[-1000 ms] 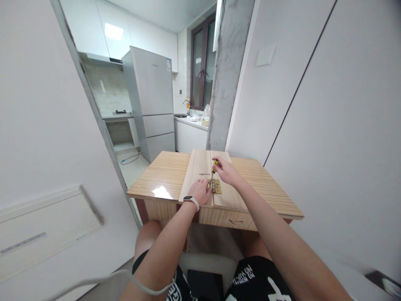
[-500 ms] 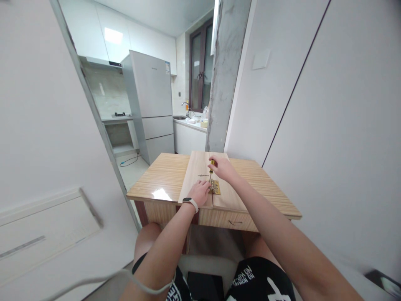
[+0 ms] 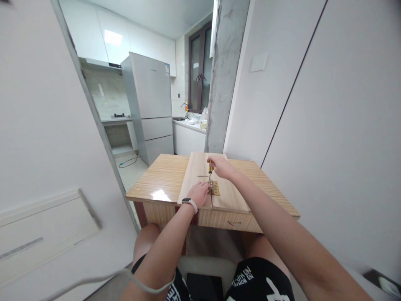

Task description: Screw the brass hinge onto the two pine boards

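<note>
Two pale wooden boards point(image 3: 193, 169) lie side by side on the table, and a brass hinge point(image 3: 216, 188) spans the seam between them. My right hand point(image 3: 222, 166) is closed around the yellow and black handle of a screwdriver point(image 3: 211, 167), which stands nearly upright. Its shaft points down at the hinge's left side; the exact tip contact is too small to make out. My left hand point(image 3: 199, 193) rests on the left board, fingertips pressed together at the hinge and hiding its left leaf. Just beyond those fingers lies a small cluster of dark screws point(image 3: 202, 176).
The wood-grain table point(image 3: 156, 175) has a drawer point(image 3: 230, 220) at its front, above my legs. A grey-white wall point(image 3: 300, 125) stands close on the right. Past the table are a fridge point(image 3: 153, 92) and a sink counter point(image 3: 189, 133).
The view has shifted very slightly. Both hands stay at the hinge, and the screwdriver remains in my right hand with little visible movement.
</note>
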`<state>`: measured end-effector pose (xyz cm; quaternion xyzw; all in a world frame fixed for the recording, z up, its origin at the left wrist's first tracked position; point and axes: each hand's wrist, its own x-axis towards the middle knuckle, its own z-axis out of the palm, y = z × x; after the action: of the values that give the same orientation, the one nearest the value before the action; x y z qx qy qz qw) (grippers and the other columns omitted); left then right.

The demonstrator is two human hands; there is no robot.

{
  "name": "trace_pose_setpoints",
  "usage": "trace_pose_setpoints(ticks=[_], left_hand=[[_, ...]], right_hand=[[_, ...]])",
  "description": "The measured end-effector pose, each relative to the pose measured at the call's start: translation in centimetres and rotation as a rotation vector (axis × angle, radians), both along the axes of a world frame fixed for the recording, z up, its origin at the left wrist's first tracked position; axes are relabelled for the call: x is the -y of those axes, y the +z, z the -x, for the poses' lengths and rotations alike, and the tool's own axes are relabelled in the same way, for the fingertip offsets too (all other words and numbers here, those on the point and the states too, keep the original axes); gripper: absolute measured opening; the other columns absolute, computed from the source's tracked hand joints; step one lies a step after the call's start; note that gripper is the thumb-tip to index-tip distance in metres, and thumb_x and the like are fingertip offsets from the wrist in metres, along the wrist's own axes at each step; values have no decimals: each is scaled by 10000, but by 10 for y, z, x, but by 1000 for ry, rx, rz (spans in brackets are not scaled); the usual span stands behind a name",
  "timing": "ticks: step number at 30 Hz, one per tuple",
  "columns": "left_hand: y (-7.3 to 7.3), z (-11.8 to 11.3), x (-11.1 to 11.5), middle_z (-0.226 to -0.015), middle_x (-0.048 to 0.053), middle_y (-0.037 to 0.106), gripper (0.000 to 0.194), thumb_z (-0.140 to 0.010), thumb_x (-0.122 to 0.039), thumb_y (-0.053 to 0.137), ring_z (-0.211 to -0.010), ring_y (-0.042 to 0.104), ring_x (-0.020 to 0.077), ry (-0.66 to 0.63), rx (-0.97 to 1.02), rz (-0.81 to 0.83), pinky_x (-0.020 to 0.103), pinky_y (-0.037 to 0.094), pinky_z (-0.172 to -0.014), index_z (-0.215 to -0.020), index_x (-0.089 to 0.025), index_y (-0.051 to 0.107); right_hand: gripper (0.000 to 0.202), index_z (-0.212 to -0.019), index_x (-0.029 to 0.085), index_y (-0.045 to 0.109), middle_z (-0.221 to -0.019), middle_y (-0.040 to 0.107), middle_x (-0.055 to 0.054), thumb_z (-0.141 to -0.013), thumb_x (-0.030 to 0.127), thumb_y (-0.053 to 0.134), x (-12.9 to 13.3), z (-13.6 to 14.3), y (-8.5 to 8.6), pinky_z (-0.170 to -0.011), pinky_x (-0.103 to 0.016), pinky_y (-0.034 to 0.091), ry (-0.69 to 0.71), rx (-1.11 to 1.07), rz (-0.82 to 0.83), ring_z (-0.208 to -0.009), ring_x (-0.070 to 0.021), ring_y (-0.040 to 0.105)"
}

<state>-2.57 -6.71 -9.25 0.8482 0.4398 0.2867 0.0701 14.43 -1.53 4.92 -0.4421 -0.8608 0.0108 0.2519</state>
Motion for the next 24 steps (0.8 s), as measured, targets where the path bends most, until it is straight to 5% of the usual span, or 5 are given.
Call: trace_pose_setpoints(ticks=[7, 13, 17, 20, 24], left_hand=[[-1, 0, 0, -1278, 71, 687, 329, -1009, -120, 484, -1238, 569, 242, 9, -21, 7, 424, 448, -1121, -1270, -238, 647], [-4, 0, -3, -1246, 69, 718, 332, -1001, -106, 484, -1227, 588, 229, -7, 8, -1, 407, 459, -1116, -1265, -211, 656], [-6, 1, -5, -1234, 66, 730, 344, -988, -102, 493, -1226, 597, 228, -10, 22, -5, 397, 469, -1112, -1265, -212, 665], [-7, 1, -6, -1221, 65, 736, 345, -982, -108, 503, -1209, 609, 229, -6, 28, -3, 391, 475, -1106, -1261, -222, 670], [-7, 1, -6, -1223, 68, 737, 347, -994, -122, 490, -1212, 617, 224, -6, 34, 18, 385, 473, -1109, -1269, -231, 671]], right_hand=[[102, -1033, 217, 719, -1004, 763, -93, -976, 280, 663, 6, 8, 10, -812, -304, 457, -112, 83, -62, -922, -230, 677], [293, -994, 203, 734, -994, 754, -117, -997, 486, 657, 7, 12, 12, -839, -298, 453, -230, 171, -46, -970, -242, 681], [161, -1102, 184, 735, -1150, 730, -121, -990, 279, 671, 5, 13, 13, -912, -286, 457, -100, 135, -47, -1042, -213, 671], [259, -1174, 189, 710, -1140, 746, -82, -964, 89, 595, 5, 13, 14, -911, -269, 461, -4, 41, -33, -1045, -185, 668], [309, -1178, 217, 725, -1179, 761, -62, -951, 59, 587, 6, 13, 14, -917, -266, 455, 33, 39, 5, -1057, -186, 672]])
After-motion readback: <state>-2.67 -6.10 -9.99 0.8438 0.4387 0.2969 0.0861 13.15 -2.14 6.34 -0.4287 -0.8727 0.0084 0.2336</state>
